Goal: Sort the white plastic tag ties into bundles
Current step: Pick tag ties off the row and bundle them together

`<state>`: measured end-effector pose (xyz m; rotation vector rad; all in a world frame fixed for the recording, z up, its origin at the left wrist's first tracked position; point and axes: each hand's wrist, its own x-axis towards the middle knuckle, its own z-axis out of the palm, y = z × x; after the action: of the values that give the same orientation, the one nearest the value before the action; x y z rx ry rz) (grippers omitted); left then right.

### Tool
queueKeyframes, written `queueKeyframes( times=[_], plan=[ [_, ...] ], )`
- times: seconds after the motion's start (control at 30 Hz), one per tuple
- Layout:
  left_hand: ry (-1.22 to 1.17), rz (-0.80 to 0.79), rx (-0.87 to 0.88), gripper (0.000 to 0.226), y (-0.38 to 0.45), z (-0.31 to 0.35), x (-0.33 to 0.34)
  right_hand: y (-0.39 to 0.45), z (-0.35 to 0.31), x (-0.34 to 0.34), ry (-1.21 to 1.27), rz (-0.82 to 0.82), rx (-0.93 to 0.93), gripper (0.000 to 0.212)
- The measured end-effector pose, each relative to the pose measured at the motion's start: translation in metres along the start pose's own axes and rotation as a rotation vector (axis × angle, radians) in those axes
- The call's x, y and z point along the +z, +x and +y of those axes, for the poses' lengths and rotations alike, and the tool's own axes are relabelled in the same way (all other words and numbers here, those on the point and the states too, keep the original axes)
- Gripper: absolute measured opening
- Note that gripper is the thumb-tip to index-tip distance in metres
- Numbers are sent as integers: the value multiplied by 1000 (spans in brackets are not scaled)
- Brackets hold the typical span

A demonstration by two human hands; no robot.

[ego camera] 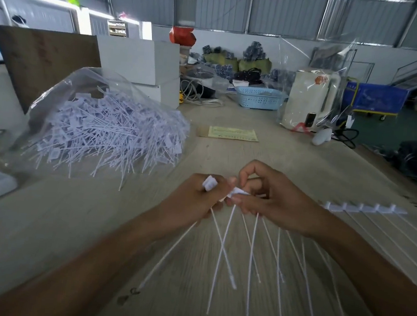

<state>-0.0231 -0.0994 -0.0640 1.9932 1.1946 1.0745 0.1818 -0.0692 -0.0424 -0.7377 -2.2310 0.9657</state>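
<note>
Hands meet at the middle of the wooden table point(227, 159), and between them we see a small fan of white tag ties point(252, 251). Our left hand point(193, 197) is curled round the heads of two or so ties, one flat white tag sticking up above its knuckles. Our right hand point(267, 196) pinches more tag heads between thumb and fingertips, just touching the left hand's fingers. From both grips the thin tails run down toward us, spreading apart as they come; two of them cross below the left hand. Their long axes lie roughly near-to-far, heads away from us and tips close to our body.

To the right of the right wrist, a row of laid-out ties point(365, 208) rests flat on the table, heads lined up side by side and tails slanting toward the lower right, partly hidden under our forearm.

Well off to the left and farther back, the loose pile of ties point(107, 135) spills from a clear plastic bag point(82, 82), pointing every way.
</note>
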Motion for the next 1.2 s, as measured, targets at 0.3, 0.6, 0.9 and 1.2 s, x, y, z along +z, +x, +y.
queueKeyframes(
  times=[0.3, 0.6, 0.9, 1.2],
  plan=[
    [-72, 261, -48, 44, 4, 0, -9, 4, -8, -6, -229, -80, 79, 14],
    [-452, 115, -208, 40, 8, -3, -1, 4, -13, -2, -115, 12, -6, 19],
    [-236, -424, -389, 33, 9, -1, -32, 0, -23, -12, -387, -306, -151, 23],
    [41, -169, -45, 63, 3, 19, -4, 5, -2, -3, -11, -42, -19, 26]
  ],
)
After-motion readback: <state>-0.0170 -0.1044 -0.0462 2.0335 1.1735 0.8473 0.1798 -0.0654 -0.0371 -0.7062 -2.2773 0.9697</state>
